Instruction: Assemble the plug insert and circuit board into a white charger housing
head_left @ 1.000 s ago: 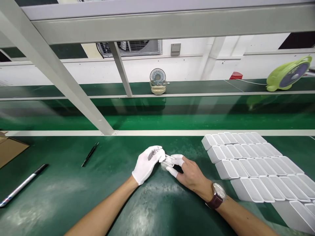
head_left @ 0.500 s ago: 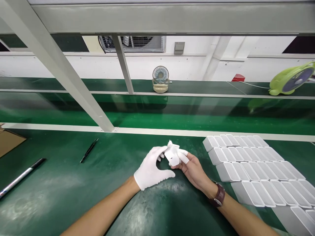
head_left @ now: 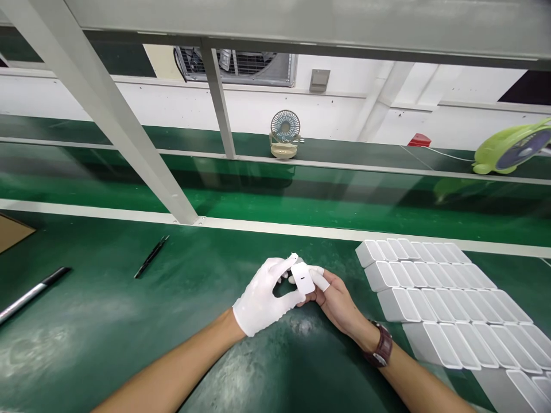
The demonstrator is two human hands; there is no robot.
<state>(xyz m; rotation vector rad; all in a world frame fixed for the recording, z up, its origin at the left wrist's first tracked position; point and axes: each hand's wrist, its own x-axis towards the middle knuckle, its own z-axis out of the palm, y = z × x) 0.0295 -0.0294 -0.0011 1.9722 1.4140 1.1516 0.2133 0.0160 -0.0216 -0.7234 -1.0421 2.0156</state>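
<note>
A small white power adapter (head_left: pixel 303 279) with a dark port-like slot in its face is held above the green table, between my two hands. My left hand (head_left: pixel 267 297), in a white glove, has its thumb at the lower edge and its fingertips at the upper edge of the adapter. Bare but for white finger cots on some fingertips, my right hand (head_left: pixel 334 295) grips the adapter from the right side. Part of the adapter's back is hidden by the fingers.
Rows of white open-topped cases (head_left: pixel 434 304) stand at the right. Black tweezers (head_left: pixel 151 257) and a silver-and-black marker-like stick (head_left: pixel 34 295) lie at the left, near a cardboard piece (head_left: pixel 12 232). A slanted metal post (head_left: pixel 129 137) rises behind; a small fan (head_left: pixel 284 127) stands farther back.
The adapter has been turned so its slotted face points toward me. My left thumb has closed in onto its lower edge. The view has tilted slightly.
</note>
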